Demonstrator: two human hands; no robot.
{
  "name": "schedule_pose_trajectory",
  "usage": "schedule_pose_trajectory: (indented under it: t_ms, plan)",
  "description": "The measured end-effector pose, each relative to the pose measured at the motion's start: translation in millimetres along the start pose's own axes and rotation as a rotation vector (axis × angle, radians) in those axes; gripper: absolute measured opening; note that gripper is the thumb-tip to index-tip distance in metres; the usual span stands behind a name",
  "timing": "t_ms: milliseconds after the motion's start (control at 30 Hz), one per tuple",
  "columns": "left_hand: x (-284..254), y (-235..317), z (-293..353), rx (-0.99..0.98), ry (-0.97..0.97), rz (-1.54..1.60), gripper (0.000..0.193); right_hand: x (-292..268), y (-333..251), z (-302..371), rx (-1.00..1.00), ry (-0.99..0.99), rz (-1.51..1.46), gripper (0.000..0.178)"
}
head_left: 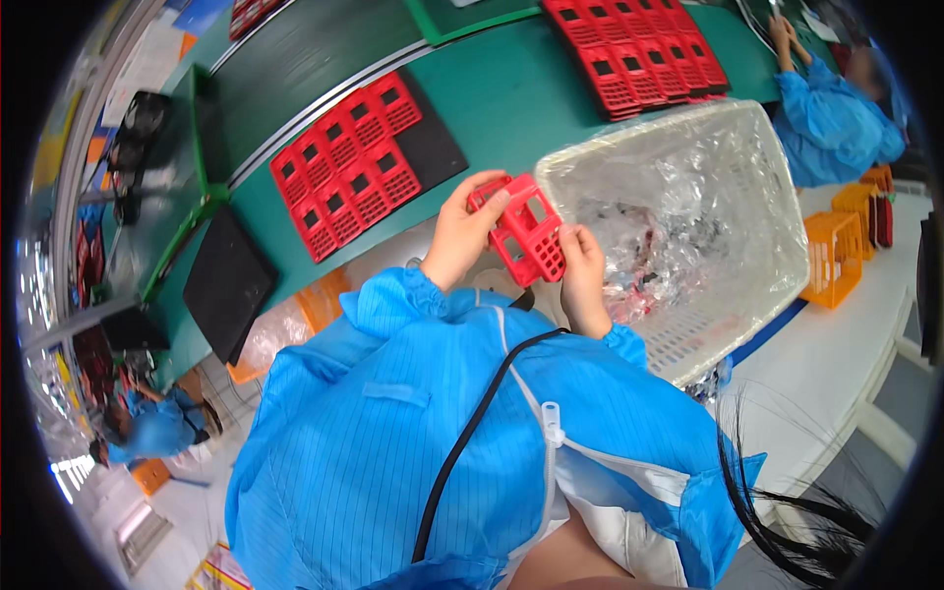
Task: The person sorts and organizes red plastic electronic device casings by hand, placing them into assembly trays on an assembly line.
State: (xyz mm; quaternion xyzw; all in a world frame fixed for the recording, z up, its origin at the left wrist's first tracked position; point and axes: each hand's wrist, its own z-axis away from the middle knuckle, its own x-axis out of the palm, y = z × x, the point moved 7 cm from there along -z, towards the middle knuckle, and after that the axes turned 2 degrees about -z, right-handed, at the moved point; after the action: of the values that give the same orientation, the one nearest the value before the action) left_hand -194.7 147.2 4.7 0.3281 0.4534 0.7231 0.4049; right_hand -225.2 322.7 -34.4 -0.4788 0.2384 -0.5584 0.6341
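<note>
In front of my chest I hold a red plastic casing [533,228] with a window opening and a grid of small key holes. My left hand [458,232] is closed on its left side, thumb across the front. My right hand [584,278] pinches its lower right edge. A second red layer shows at the left of the casing; I cannot tell if it is a separate piece. Left of my hands, two rows of similar red casings [344,162] lie on a black board [433,147] on the green bench [482,98].
A large white basket [787,206] lined with clear plastic stands to my right. More red casings [639,54] lie at the far edge. Orange crates [834,254] sit beyond the basket. A black board [228,280] leans over the bench's left edge. Co-workers in blue sit at far right and lower left.
</note>
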Motion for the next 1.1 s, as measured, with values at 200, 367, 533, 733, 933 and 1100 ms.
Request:
schedule_pose_trajectory:
  t_ms: [200,367,533,733,933,1100]
  plan:
    - [-91.9,-25.4,6.2,-0.055,0.119,0.254,0.035,88.2,-20.9,-0.7,0.143,0.088,-0.440,0.024]
    - [-180.9,-40.6,15.7,-0.095,0.251,0.354,0.031,133.7,-15.1,-36.5,-0.121,0.087,-0.241,0.017]
    - [-273.9,-50.2,39.0,-0.140,0.371,0.340,0.030,184.2,-4.6,-58.1,-1.112,-0.099,1.217,0.036]
    - [-345.6,-69.5,80.4,-0.197,0.508,0.365,0.028,195.0,28.8,-73.6,-0.983,-0.039,1.466,0.040]
    - [-338.1,-70.9,88.9,-0.239,0.720,0.427,0.026,188.8,38.3,-83.0,-0.913,-0.061,1.415,0.046]
    - [-301.8,-66.3,84.0,-0.242,0.788,0.452,0.026,198.3,40.6,-92.8,-0.858,-0.236,1.301,0.055]
